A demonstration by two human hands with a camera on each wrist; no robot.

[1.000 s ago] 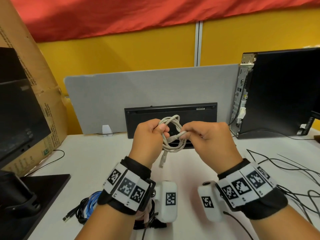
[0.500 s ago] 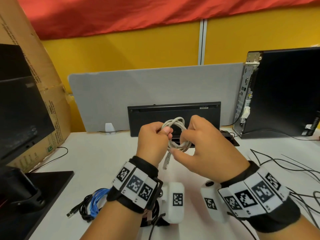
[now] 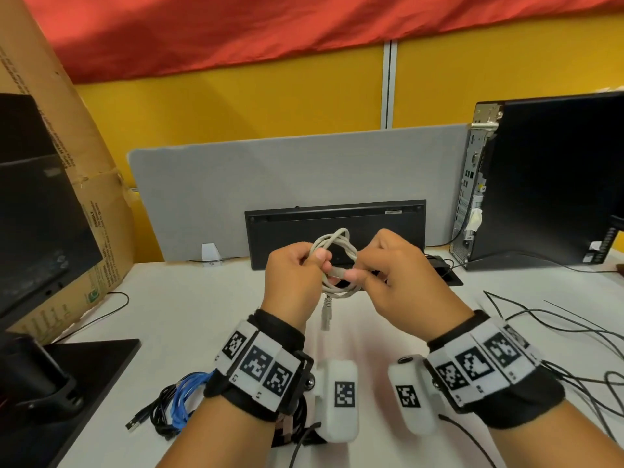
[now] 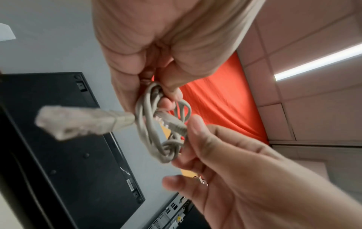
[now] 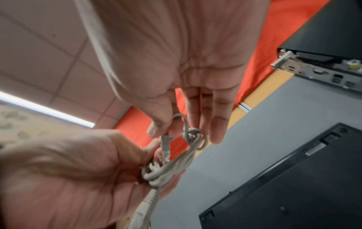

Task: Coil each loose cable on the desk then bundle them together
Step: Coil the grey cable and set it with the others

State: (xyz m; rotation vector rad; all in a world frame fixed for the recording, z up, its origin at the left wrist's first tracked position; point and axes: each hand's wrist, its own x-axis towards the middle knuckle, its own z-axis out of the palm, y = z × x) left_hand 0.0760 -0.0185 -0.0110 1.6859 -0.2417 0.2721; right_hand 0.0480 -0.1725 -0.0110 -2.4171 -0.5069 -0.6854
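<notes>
The left hand (image 3: 293,276) grips a coiled grey cable (image 3: 337,246) above the surface (image 3: 189,315), fingers curled round its loops; one plug (image 3: 326,315) dangles below. The right hand (image 3: 401,282) pinches the cable's other plug (image 3: 338,272) between thumb and forefinger at the coil. Near left on the surface lie coiled black and blue cables (image 3: 175,403); loose black cables (image 3: 574,332) sprawl at the right.

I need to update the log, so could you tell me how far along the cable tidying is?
Done: black and blue coils lie on the desk. In hand: the left hand grips the grey cable coil while the right hand pinches its plug end. Left: loose black wires on the right, then bundling.
</notes>
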